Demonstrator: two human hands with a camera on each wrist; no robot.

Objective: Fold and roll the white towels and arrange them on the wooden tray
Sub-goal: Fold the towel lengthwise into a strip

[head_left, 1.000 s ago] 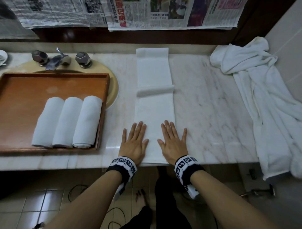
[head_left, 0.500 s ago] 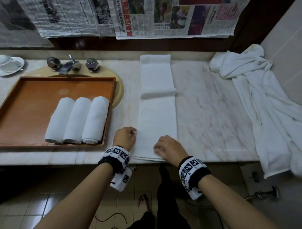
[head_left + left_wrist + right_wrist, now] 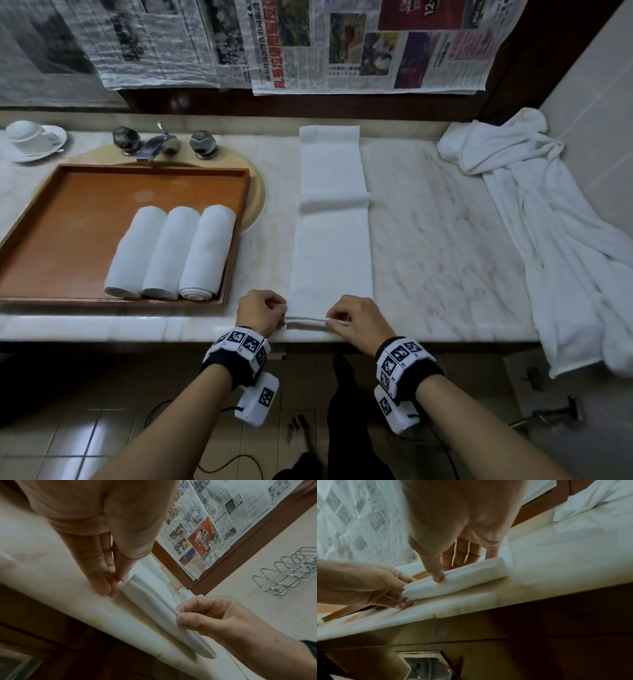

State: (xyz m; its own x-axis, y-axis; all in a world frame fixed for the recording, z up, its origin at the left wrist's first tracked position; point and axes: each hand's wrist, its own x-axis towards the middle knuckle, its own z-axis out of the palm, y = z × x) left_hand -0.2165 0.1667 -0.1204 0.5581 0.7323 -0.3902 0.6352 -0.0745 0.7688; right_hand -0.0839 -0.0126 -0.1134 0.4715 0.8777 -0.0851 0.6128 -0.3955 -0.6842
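A long folded white towel (image 3: 331, 246) lies lengthwise on the marble counter, with a raised crease across its middle. Its near end (image 3: 154, 601) (image 3: 453, 580) is lifted and turned over at the counter's front edge. My left hand (image 3: 262, 313) (image 3: 118, 586) pinches the near left corner. My right hand (image 3: 356, 317) (image 3: 444, 574) pinches the near right part, thumb on top. To the left, the wooden tray (image 3: 68, 205) holds three rolled white towels (image 3: 171, 251) side by side near its right wall.
A heap of loose white towels (image 3: 555, 222) drapes over the counter's right end. Behind the tray sit a tap (image 3: 157, 144) and basin; a cup on a saucer (image 3: 32, 138) stands far left. Newspaper sheets (image 3: 359, 44) hang on the back wall.
My hands went from lying flat on the towel to curling at its near end, and now pinch the two near corners and lift the edge over.
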